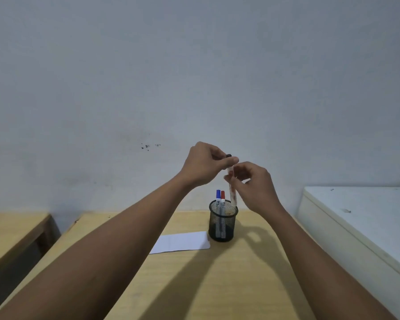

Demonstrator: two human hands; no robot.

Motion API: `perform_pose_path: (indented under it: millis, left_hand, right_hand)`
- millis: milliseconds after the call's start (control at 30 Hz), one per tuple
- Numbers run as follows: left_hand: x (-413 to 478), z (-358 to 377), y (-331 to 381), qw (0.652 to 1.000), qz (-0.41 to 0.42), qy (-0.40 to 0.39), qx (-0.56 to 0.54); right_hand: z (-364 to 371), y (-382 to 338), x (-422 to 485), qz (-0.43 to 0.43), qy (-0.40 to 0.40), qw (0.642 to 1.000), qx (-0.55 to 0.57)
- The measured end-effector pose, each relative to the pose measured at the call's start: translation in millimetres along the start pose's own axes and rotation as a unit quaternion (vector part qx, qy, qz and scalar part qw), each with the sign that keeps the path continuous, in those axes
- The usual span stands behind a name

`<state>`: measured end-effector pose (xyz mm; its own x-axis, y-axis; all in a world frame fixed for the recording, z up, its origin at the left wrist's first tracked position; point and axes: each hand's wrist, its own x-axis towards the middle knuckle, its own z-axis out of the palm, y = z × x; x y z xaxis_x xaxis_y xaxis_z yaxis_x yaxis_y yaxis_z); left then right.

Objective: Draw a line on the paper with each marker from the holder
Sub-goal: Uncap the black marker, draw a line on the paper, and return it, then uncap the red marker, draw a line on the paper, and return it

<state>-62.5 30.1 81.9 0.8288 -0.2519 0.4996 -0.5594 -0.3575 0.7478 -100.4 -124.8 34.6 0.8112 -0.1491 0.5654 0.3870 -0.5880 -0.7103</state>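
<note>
Standing in the black mesh holder [222,220] on the wooden surface [217,285] are a blue-capped marker [218,197] and a red-capped marker [222,198]; their labels are unreadable. Above it, the left hand [204,163] pinches a black cap [228,155] while the right hand [252,183] grips a third marker [231,188] upright. White paper [183,242] lies just left of the holder.

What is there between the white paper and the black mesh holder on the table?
Nothing: in the head view, only a narrow strip of bare yellow wooden table separates the white paper sheet from the black wire-mesh marker holder.
</note>
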Motion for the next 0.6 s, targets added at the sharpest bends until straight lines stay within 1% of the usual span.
perform_pose_path:
  millis: [33,67,133,200,267,300,367,433,600]
  left_hand:
    - [5.9,6.4,-7.3,1.0,-0.008,0.006,-0.002]
    - [12.5,13.0,-16.6,1.0,-0.019,0.015,0.018]
    - [24.6,26.8,-40.5,0.992,-0.043,0.005,0.12]
    - [34.7,41.5,-68.4,0.968,-0.076,-0.047,0.234]
    - [42.3,56.0,-93.2,0.941,-0.101,-0.105,0.306]
    - [45.3,62.5,-103.1,0.93,-0.112,-0.126,0.325]
    - [50.1,72.5,-117.9,0.922,-0.136,-0.148,0.332]
    - [53.6,78.4,-127.1,0.922,-0.15,-0.15,0.325]
    - [55.8,87.5,-133.7,0.947,-0.166,-0.121,0.247]
  right_hand:
    - [3.2,9.2,6.5,0.007,0.012,1.0,-0.005]
    - [6.0,18.5,12.4,0.017,0.02,1.0,-0.009]
    - [11.6,36.9,19.6,0.032,0.02,0.999,-0.008]
    - [18.1,53.9,21.9,0.03,0.003,0.999,-0.009]
    - [25.3,70.8,23.0,0.025,-0.011,0.999,-0.022]
    - [28.4,78.8,23.8,0.024,-0.017,0.999,-0.031]
    - [33.6,92.2,24.8,0.03,-0.034,0.998,-0.043]
    - [38.5,104.0,24.7,0.041,-0.051,0.997,-0.042]
    - [47.0,123.0,22.0,0.051,-0.082,0.991,-0.094]
